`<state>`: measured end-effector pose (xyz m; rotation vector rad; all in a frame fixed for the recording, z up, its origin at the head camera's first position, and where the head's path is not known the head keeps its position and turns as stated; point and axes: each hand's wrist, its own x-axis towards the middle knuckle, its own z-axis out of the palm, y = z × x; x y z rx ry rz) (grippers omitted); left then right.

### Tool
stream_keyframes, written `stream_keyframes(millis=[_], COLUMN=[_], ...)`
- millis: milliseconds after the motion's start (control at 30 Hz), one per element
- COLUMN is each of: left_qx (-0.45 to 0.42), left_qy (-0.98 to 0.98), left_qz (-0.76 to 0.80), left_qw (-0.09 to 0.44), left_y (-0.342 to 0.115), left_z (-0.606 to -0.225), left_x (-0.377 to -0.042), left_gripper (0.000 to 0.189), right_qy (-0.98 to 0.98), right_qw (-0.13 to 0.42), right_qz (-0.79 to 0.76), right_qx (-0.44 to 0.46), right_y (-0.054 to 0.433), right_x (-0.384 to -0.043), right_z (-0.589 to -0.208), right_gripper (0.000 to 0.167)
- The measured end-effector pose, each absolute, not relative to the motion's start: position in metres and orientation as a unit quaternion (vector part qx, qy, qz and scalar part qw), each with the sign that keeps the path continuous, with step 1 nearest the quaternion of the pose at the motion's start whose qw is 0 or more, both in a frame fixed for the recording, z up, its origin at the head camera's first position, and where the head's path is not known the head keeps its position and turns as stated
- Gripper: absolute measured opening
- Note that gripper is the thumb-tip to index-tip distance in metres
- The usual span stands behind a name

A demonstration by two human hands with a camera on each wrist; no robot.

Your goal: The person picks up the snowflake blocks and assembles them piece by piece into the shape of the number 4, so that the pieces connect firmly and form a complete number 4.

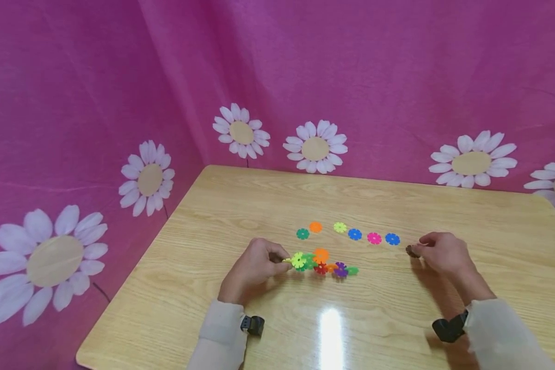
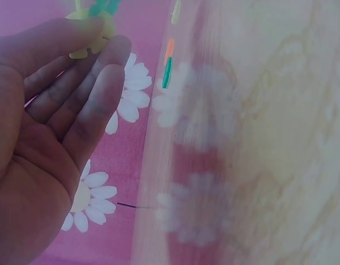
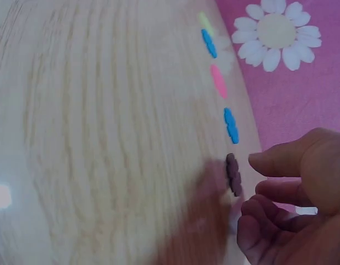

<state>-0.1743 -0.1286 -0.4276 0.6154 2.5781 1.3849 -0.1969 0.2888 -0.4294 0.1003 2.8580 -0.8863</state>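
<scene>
One end of a disc chain (image 1: 320, 268) is pinched by the left hand (image 1: 259, 263); supported only there, it could sag or be pulled apart at a slot. Nothing is visibly grasped by the right hand (image 1: 446, 255); a brown disc (image 3: 233, 175), just beside it, might be nudged away by an off-centre pinch. Between the hands the disc chain is stretched; beyond, six loose discs (image 1: 374, 238) are spread on the table (image 1: 166, 308).

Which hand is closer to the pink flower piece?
The right hand: it is to the right of the pink piece, past a blue piece. The left hand is farther off, leftward, pinching a yellow piece.
</scene>
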Motion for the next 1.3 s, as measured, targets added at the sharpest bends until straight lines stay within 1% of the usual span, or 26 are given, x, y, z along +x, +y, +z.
stream_keyframes(millis=[100,200,467,600,767,867,1133,1300], left_qx=[0.209,0.214,0.22,0.224,0.231,0.231,0.227,0.221], left_qy=[0.857,0.855,0.858,0.858,0.858,0.857,0.859,0.863], left_qz=[0.465,0.468,0.459,0.458,0.455,0.457,0.455,0.451], left_qw=[0.075,0.072,0.062,0.059,0.054,0.053,0.055,0.059], left_y=[-0.129,-0.129,-0.128,-0.127,-0.127,-0.127,-0.127,-0.127], left_z=[-0.428,-0.429,-0.429,-0.429,-0.43,-0.431,-0.43,-0.428], left_x=[-0.174,-0.173,-0.174,-0.174,-0.174,-0.174,-0.174,-0.174], left_gripper=[0.008,0.009,0.007,0.007,0.006,0.006,0.007,0.008], right_qy=[0.957,0.96,0.958,0.955,0.956,0.956,0.943,0.935], right_qw=[0.082,0.083,0.085,0.091,0.077,0.065,0.066,0.027], right_qz=[-0.275,-0.264,-0.269,-0.277,-0.279,-0.285,-0.327,-0.345], right_qx=[0.032,0.034,0.05,0.059,0.054,0.04,-0.017,-0.077], right_y=[0.29,0.29,0.286,0.286,0.286,0.285,0.269,0.246], right_x=[-0.198,-0.2,-0.202,-0.202,-0.201,-0.2,-0.192,-0.188], right_z=[-0.431,-0.432,-0.435,-0.436,-0.438,-0.438,-0.429,-0.422], right_gripper=[0.054,0.054,0.038,0.036,0.036,0.035,0.027,0.016])
